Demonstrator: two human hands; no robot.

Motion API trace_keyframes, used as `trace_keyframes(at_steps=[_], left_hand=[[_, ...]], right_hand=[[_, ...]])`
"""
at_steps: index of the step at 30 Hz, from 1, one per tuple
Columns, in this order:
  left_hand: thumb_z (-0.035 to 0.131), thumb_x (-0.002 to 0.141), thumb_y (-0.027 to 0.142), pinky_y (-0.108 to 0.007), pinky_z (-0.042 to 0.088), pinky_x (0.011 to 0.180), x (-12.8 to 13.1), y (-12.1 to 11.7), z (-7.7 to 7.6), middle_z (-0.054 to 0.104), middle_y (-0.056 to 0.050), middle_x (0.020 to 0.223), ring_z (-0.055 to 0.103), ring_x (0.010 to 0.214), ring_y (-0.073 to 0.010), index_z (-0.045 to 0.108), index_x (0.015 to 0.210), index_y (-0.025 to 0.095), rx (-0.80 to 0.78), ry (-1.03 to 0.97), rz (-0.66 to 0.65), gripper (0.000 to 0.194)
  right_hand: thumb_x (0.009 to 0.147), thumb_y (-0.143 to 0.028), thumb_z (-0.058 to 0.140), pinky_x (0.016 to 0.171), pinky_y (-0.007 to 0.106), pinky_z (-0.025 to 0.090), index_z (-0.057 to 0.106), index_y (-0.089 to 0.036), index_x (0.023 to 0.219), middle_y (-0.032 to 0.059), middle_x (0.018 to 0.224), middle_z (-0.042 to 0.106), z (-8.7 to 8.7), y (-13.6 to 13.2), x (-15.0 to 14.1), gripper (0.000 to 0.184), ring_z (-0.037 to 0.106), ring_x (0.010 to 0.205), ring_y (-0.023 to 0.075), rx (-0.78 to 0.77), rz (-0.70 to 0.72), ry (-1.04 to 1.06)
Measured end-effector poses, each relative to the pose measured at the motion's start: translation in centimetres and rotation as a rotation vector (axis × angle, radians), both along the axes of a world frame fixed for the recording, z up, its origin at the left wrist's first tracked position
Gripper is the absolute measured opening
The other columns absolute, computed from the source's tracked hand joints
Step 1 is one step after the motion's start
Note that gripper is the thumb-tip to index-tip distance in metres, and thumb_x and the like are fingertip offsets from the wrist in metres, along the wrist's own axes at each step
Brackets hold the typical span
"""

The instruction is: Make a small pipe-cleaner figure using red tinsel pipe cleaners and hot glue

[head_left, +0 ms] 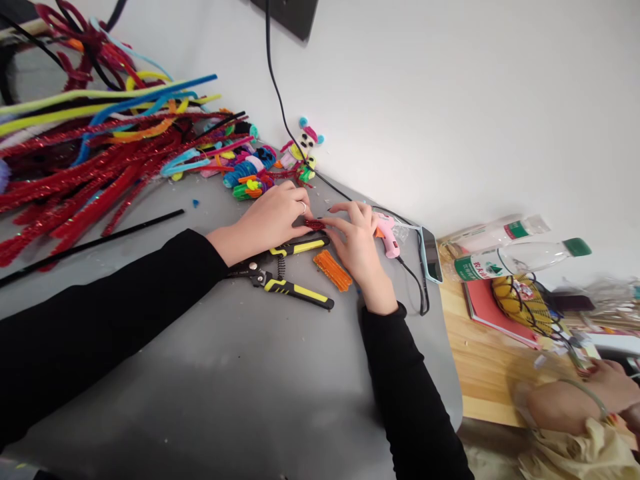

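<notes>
Between the fingertips of my left hand [277,217] and my right hand [355,237] is a small dark red glittery pipe-cleaner piece [315,225]. Both hands are closed on it, and the fingers partly cover it. Under my left wrist lies a pair of pliers [293,283] with yellow and black handles, its jaws partly hidden by the sleeve. Beside the handles rests an orange bundle of short pipe-cleaner lengths [333,270]. Just beyond my right hand a pink glue gun [389,237] lies on the grey table [260,373].
Long pipe cleaners [125,153] pile up at the left, next to a black one [95,247]. Small pipe-cleaner figures [303,150] stand by the wall. A black cable [280,100] crosses behind my hands. A phone [431,255], bottles [505,263] and another person's arm [565,403] are at the right.
</notes>
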State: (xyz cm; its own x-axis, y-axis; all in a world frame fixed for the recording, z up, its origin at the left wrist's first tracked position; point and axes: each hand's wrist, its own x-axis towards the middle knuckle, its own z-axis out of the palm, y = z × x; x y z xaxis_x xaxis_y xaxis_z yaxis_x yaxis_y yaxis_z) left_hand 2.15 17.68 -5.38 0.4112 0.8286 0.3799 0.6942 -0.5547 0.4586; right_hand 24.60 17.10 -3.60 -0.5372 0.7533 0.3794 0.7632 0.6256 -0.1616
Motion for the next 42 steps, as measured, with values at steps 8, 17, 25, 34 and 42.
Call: trace_keyframes(at_steps=[8, 17, 25, 34, 42], left_hand=[[0.067, 0.092, 0.028, -0.041, 0.051, 0.092, 0.1, -0.1, -0.2, 0.073, -0.009, 0.103, 0.059, 0.102, -0.0275, 0.081, 0.095, 0.017, -0.01, -0.019, -0.021, 0.017], [0.067, 0.091, 0.027, -0.04, 0.049, 0.087, 0.1, 0.1, -0.3, 0.074, -0.007, 0.101, 0.061, 0.099, -0.0265, 0.08, 0.09, 0.02, -0.012, -0.036, -0.023, 0.014], [0.069, 0.091, 0.024, -0.04, 0.048, 0.086, 0.4, -0.2, -0.2, 0.074, -0.007, 0.099, 0.06, 0.098, -0.0268, 0.081, 0.09, 0.02, -0.019, -0.035, 0.005, 0.013], [0.066, 0.093, 0.024, -0.041, 0.05, 0.096, 0.0, 0.1, 0.1, 0.074, -0.008, 0.106, 0.06, 0.104, -0.0274, 0.081, 0.101, 0.019, 0.024, -0.047, 0.01, 0.018], [0.069, 0.092, 0.026, -0.043, 0.051, 0.096, 0.2, -0.1, 0.4, 0.074, -0.01, 0.113, 0.062, 0.107, -0.0298, 0.079, 0.112, 0.017, -0.052, -0.013, 0.018, 0.024]], right_hand=[[0.105, -0.022, 0.057, 0.114, 0.057, 0.039, 0.08, -0.033, 0.11, 0.0071, 0.129, 0.067, -0.1, 0.1, -0.3, 0.026, 0.05, 0.128, 0.0301, -0.02, -0.019, 0.013], [0.103, -0.018, 0.057, 0.115, 0.058, 0.037, 0.081, -0.032, 0.103, 0.0073, 0.128, 0.068, -0.3, 0.1, -0.4, 0.028, 0.052, 0.128, 0.0302, -0.037, -0.03, 0.037], [0.105, -0.021, 0.056, 0.114, 0.055, 0.037, 0.081, -0.03, 0.105, 0.0078, 0.125, 0.068, -0.4, 0.0, -0.3, 0.027, 0.056, 0.13, 0.0288, -0.012, -0.019, 0.035], [0.104, -0.027, 0.058, 0.109, 0.049, 0.039, 0.07, -0.03, 0.129, 0.0088, 0.129, 0.071, 0.9, -0.5, 0.9, 0.028, 0.06, 0.123, 0.0278, 0.042, -0.06, 0.091], [0.094, -0.04, 0.058, 0.108, 0.056, 0.039, 0.07, -0.016, 0.121, 0.0189, 0.13, 0.066, 0.6, 0.7, 5.9, 0.038, 0.053, 0.122, 0.0374, 0.024, -0.71, 0.146]])
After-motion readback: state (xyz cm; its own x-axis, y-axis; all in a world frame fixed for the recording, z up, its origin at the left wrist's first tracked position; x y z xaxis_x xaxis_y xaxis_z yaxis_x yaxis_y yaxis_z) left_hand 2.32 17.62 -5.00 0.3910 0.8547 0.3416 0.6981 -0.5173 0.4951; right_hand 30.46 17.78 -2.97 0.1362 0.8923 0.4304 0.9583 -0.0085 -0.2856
